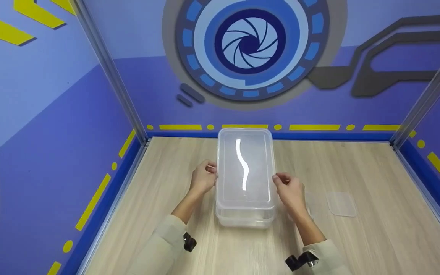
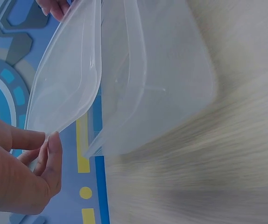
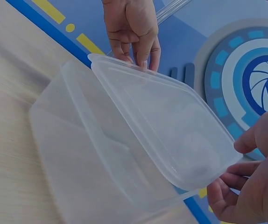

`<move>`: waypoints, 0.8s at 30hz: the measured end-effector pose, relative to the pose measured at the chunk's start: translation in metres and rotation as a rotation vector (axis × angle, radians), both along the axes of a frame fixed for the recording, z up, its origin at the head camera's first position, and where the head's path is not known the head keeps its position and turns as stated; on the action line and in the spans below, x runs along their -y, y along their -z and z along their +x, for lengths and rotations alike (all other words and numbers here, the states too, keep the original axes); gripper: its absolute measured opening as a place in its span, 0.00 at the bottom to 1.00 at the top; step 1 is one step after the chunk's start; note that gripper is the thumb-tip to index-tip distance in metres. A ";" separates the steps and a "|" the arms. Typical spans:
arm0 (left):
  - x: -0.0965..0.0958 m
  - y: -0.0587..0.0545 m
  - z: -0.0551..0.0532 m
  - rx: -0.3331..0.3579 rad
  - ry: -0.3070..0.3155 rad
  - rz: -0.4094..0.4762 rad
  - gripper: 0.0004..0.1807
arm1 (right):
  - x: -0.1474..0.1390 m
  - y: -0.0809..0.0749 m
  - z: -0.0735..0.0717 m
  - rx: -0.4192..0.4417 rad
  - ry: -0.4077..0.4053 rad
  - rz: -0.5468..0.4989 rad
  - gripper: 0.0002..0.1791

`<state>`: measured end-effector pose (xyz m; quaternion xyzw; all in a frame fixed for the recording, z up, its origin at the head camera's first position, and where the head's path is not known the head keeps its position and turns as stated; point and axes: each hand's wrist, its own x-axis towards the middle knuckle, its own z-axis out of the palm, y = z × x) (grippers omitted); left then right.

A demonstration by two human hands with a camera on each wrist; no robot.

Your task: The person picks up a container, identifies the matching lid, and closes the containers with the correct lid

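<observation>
A translucent rectangular plastic lid [image 1: 258, 164] is held over a matching plastic container [image 1: 246, 220] that stands on the table. My left hand [image 1: 203, 177] pinches the lid's left edge between thumb and fingers. On the opposite edge, my right hand [image 1: 291, 191] pinches it the same way. From the left wrist, a gap shows between the lid [image 2: 68, 70] and the rim of the container [image 2: 176, 79]. The right wrist view has the lid [image 3: 166, 116] tilted relative to the container [image 3: 73, 135], whose visible inside holds nothing.
To the right on the wooden table [image 1: 388, 229] lies a small clear rounded-square sheet [image 1: 341, 204]. Another clear piece [image 1: 309, 208] is mostly hidden behind the right forearm. A printed blue wall [image 1: 204, 114] stands behind the container, with metal posts at the corners.
</observation>
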<state>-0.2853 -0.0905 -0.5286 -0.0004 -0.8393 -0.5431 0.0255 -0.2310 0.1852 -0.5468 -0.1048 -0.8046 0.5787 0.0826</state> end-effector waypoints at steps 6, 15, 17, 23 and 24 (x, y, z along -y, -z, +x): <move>0.000 -0.001 0.001 -0.023 0.002 -0.011 0.13 | 0.000 -0.003 0.001 0.007 -0.004 -0.024 0.17; 0.002 -0.003 0.002 -0.038 0.021 -0.032 0.13 | 0.000 -0.004 0.002 0.004 0.000 -0.033 0.18; 0.002 -0.004 0.002 -0.039 0.029 -0.031 0.13 | 0.001 -0.004 0.001 -0.001 0.005 -0.039 0.18; 0.003 -0.002 0.003 -0.033 0.030 -0.021 0.13 | 0.002 -0.004 0.001 0.001 0.006 -0.051 0.18; 0.003 -0.001 0.003 -0.030 0.028 -0.020 0.13 | 0.002 -0.004 0.001 0.001 0.003 -0.053 0.18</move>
